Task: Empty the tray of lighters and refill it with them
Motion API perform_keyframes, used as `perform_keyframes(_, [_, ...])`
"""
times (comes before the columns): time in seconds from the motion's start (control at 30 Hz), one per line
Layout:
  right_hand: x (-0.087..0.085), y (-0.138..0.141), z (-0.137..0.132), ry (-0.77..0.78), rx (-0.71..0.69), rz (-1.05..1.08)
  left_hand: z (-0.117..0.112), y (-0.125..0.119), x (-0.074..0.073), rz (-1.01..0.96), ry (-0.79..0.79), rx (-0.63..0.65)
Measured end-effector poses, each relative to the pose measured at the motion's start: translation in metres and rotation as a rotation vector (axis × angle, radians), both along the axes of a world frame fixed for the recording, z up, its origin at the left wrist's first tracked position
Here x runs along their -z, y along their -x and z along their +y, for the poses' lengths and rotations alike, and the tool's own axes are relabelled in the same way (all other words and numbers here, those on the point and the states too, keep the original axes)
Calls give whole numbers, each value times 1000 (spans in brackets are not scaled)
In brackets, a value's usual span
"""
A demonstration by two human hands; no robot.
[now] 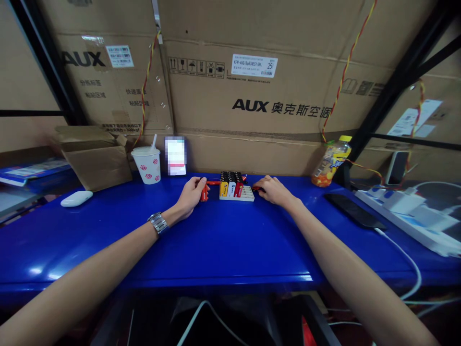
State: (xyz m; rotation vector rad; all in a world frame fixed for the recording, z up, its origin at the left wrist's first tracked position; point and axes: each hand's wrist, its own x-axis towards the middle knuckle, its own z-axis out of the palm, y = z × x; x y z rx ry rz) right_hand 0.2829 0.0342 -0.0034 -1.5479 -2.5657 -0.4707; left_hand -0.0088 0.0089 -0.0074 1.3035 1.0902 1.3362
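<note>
A white compartment tray (248,194) stands near the back of the blue table. Upright in it are yellow, white and red pieces with black tops, which look like lighters (231,189); slots at its front right show bare. Left of the tray, my left hand (191,194) is closed around a red lighter (204,193). Another red lighter (213,182) lies or is held between that hand and the tray. At the tray's right side, my right hand (271,189) has its fingers pinched on a small red piece (256,188), seemingly a lighter, mostly covered by the fingers.
A paper cup (147,166) with a straw, a lit phone (175,156), an open carton (95,163) and a white case (76,198) are on the left. To the right are a drink bottle (330,161), a dark phone (355,211) and a power strip (406,218) with cables.
</note>
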Motion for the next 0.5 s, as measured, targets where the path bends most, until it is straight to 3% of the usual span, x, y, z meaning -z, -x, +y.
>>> perform_keyframes(0.33, [8,0,5,34,97,29,-3,0,0,-7,-62,93])
perform_keyframes(0.5, [12,0,7,-43,96,68,-6,-2,-2,-2,-32,120])
